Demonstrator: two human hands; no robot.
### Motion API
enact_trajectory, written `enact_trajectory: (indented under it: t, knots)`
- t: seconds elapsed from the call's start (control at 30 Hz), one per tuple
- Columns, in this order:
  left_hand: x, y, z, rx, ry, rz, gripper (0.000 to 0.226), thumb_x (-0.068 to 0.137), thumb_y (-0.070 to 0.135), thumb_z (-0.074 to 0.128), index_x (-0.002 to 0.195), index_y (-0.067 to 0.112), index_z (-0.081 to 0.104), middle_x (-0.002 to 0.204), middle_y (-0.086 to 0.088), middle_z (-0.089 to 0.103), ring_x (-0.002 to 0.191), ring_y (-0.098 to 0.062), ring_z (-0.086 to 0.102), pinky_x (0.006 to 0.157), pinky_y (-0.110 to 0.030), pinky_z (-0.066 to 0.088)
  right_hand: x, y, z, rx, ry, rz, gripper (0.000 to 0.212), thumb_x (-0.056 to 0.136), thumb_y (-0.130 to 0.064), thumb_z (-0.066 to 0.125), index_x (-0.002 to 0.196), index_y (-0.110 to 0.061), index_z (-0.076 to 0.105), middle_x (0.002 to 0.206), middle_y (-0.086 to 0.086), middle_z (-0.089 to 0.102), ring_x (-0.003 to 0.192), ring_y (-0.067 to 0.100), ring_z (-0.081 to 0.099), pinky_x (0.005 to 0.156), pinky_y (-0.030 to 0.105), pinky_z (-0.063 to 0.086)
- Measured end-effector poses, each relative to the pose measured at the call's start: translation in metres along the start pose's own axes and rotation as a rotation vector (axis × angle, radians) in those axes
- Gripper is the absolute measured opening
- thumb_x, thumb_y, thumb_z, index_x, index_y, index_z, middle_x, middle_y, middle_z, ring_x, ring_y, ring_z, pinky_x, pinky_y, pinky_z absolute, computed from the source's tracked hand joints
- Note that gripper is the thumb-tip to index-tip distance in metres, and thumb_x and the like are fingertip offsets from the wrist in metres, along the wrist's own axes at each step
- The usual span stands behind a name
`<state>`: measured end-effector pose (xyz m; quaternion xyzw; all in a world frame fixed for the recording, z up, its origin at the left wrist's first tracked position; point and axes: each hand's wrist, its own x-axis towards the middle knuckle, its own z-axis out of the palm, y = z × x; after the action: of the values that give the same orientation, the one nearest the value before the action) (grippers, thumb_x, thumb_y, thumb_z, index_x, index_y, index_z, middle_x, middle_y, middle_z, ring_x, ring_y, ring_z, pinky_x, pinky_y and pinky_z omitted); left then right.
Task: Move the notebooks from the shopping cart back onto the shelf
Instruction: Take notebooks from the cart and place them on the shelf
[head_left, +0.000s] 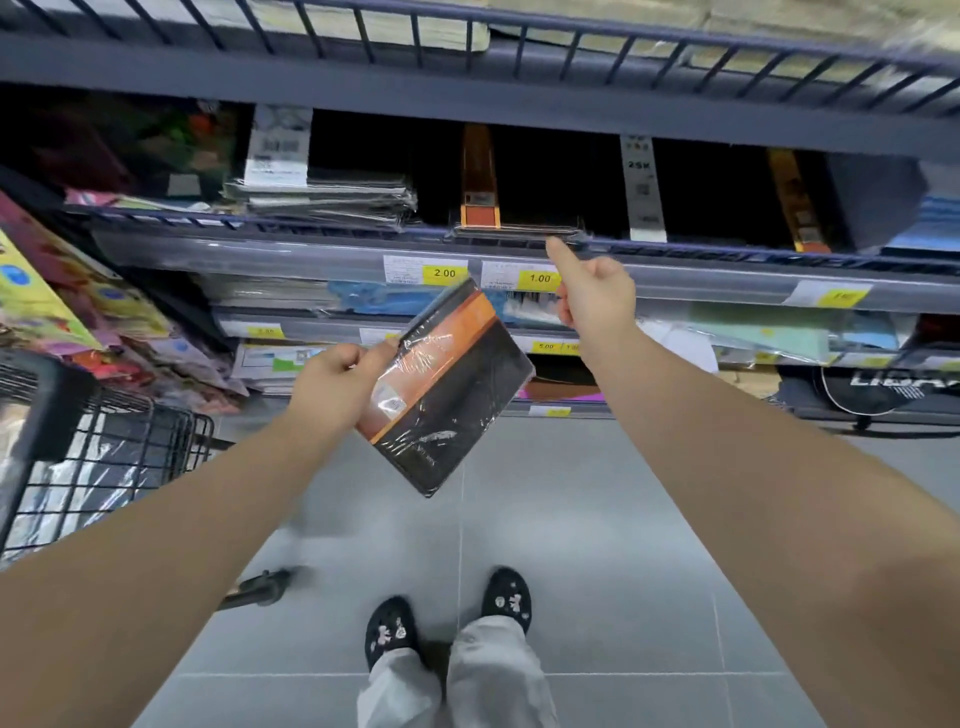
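Left hand (332, 379), grip closed on edge of shrink-wrapped black-and-orange notebook (447, 389), held tilted in air before shelf (311, 249). Right hand (592, 296) empty, loosely curled, forefinger touching flat notebook on shelf rail (514, 231). Shopping cart (104, 441) at left, near left arm.

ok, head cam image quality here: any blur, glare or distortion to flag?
Head view: wide-angle bending bows the grey metal shelf rails; motion blur smears the top right corner and frame edges; glare streaks the plastic wrap on the black and orange notebook held in the left hand; the shelf bay behind the pointing right hand is nearly black; the black wire shopping cart is soft.
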<state>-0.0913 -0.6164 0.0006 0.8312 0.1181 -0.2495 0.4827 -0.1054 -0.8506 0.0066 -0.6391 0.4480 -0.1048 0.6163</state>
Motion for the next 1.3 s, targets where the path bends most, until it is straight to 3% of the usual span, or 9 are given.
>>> enact_trajectory:
  t: [0.17,0.33,0.53,0.67,0.8,0.9,0.97,1.13,1.3]
  knots:
    - [-0.012,0.008,-0.005,-0.168,-0.033,-0.042,0.038,0.085,0.047,0.06,0.059,0.019,0.06,0.062,-0.003,0.06,0.054,-0.021,0.053,0.053,-0.026,0.038,-0.037,0.023,-0.033,-0.163,-0.05,0.006,0.042,0.082,-0.041,0.068,0.063,-0.018,0.039,0.065,0.002,0.05,0.061,0.017,0.048,0.068,0.034,0.048]
    - [-0.026,0.026,0.009,-0.315,-0.111,-0.094,0.032,0.088,0.047,0.057,0.084,0.017,0.067,0.07,-0.001,0.07,0.055,-0.016,0.064,0.047,-0.021,0.05,-0.086,0.04,-0.047,-0.114,-0.217,0.112,0.036,0.078,-0.052,0.067,0.08,-0.018,0.056,0.08,0.002,0.061,0.067,0.019,0.06,0.061,0.027,0.047]
    - [-0.033,0.053,0.033,-0.52,-0.145,-0.117,0.025,0.092,0.041,0.057,0.081,0.019,0.064,0.076,0.0,0.07,0.073,-0.02,0.065,0.077,-0.036,0.054,-0.116,0.032,-0.051,-0.061,-0.31,0.046,0.027,0.085,-0.038,0.066,0.087,-0.013,0.056,0.071,0.0,0.058,0.052,0.01,0.051,0.051,0.02,0.041]
    - [-0.029,0.064,0.041,-0.508,-0.179,-0.075,0.03,0.092,0.046,0.052,0.087,0.02,0.066,0.083,0.0,0.072,0.08,-0.021,0.066,0.084,-0.038,0.054,-0.119,0.022,-0.057,-0.019,-0.35,0.032,0.025,0.089,-0.034,0.063,0.102,-0.013,0.057,0.08,0.001,0.066,0.05,0.015,0.057,0.043,0.02,0.041]
    - [-0.014,0.065,0.044,-0.351,-0.161,-0.041,0.042,0.1,0.045,0.029,0.091,0.023,0.063,0.095,0.0,0.07,0.087,-0.019,0.064,0.084,-0.034,0.05,-0.097,0.005,-0.061,0.095,-0.352,0.035,0.03,0.091,-0.033,0.06,0.107,-0.009,0.054,0.089,0.012,0.059,0.051,0.013,0.051,0.043,0.019,0.038]
    - [0.008,0.052,0.037,-0.045,-0.138,0.071,0.042,0.1,0.034,0.026,0.133,0.025,0.051,0.14,-0.002,0.051,0.128,-0.025,0.046,0.112,-0.042,0.031,-0.073,-0.009,-0.057,0.105,-0.361,0.046,0.021,0.092,-0.032,0.059,0.097,-0.013,0.053,0.085,0.007,0.05,0.043,0.006,0.043,0.043,0.018,0.037]
    - [0.022,0.044,0.031,0.288,-0.143,0.261,0.048,0.101,0.028,0.029,0.148,0.02,0.031,0.148,-0.01,0.041,0.136,-0.033,0.036,0.114,-0.045,0.028,-0.055,-0.018,-0.051,0.128,-0.368,0.066,0.014,0.093,-0.029,0.058,0.088,-0.018,0.051,0.08,0.0,0.05,0.042,0.005,0.041,0.042,0.016,0.033]
    - [0.051,0.047,0.032,1.069,-0.085,0.49,0.076,0.094,0.04,0.045,0.153,0.014,0.005,0.161,-0.006,0.001,0.148,-0.025,0.0,0.117,-0.047,0.015,-0.015,-0.041,-0.024,0.104,-0.368,0.039,0.024,0.093,-0.03,0.058,0.086,-0.015,0.041,0.077,0.003,0.046,0.04,0.001,0.046,0.039,0.016,0.024]
    - [0.059,0.038,0.042,1.348,-0.105,0.436,0.094,0.091,0.053,0.046,0.15,0.013,-0.014,0.158,-0.011,-0.019,0.148,-0.027,-0.006,0.119,-0.046,0.005,-0.003,-0.027,-0.012,0.126,-0.417,0.013,0.017,0.084,-0.022,0.071,0.092,-0.016,0.057,0.074,-0.002,0.052,0.053,0.005,0.039,0.043,0.017,0.027]
